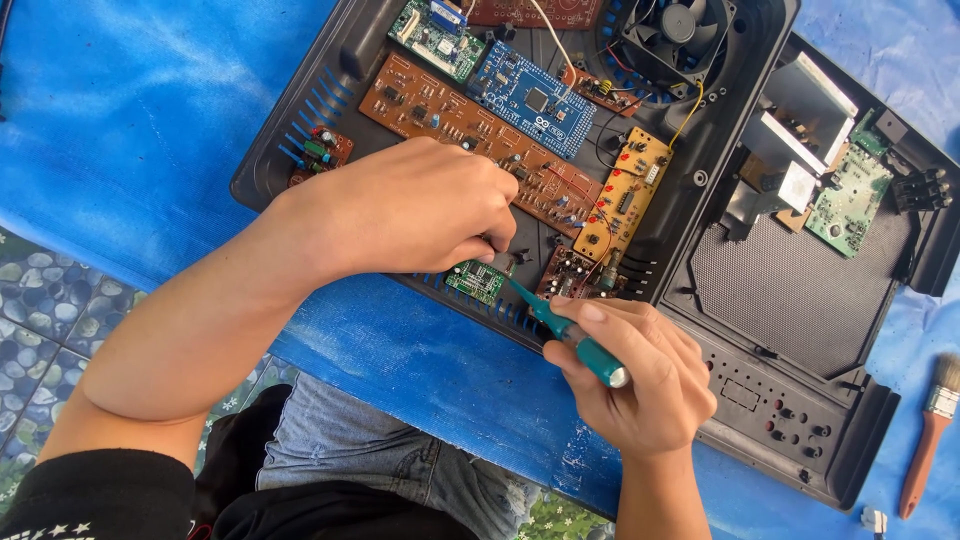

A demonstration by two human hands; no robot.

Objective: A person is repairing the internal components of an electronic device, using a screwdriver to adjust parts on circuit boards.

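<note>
On a blue mat, my right hand (640,375) pinches a teal screwdriver (568,333) slanting up-left toward the small green board (476,281) my left hand (425,205) pinches.

A blue cloth (150,110) covers the floor, with pebble-patterned tiles (40,310) showing at the lower left edge. On the cloth's right side lies a paintbrush (930,430) with a reddish wooden handle and pale bristles, and just below it sits a small white plug-like piece (873,520). At the top of the opened housing, 1 black cooling fan (678,28) rests in its round grille. To the right, a green circuit board (850,200) leans beside folded metal brackets (800,120). A dark mesh panel (790,290) fills the right half-shell, above a strip of small button holes (790,420).
</note>
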